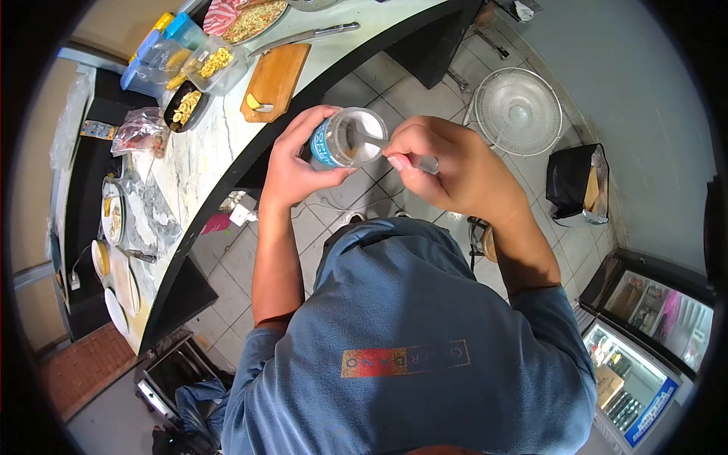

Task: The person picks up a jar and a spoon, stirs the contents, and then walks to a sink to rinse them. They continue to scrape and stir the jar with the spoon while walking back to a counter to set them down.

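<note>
A: hands status?
B: left hand (292, 163) wraps a small round jar (345, 138), upper centre of frame. fingers curled round its blue-labelled side, thumb on the near side. jar is tipped, open mouth toward the camera

A: right?
B: right hand (447, 163) just right of the jar, fingers pressed together, pinching the handle of a metal spoon (379, 142). spoon bowl sits inside the jar mouth

A: contents?
B: white inside, brownish smear on the wall. can't tell what it is

A: where relative to the counter?
B: jar is held in the air, just off the dark curved edge of the marble counter (227, 129), above tiled floor

A: on the counter?
B: wooden cutting board (277, 80) at upper centre-left with a yellow piece on it, a long knife (307, 36) above it, clear plastic containers (205, 64) with yellow food at upper left, plates along the left edge

A: rest?
B: white floor fan (519, 110) upper right, black bag (580, 182) right of it, glass-door fridges lower right
</note>
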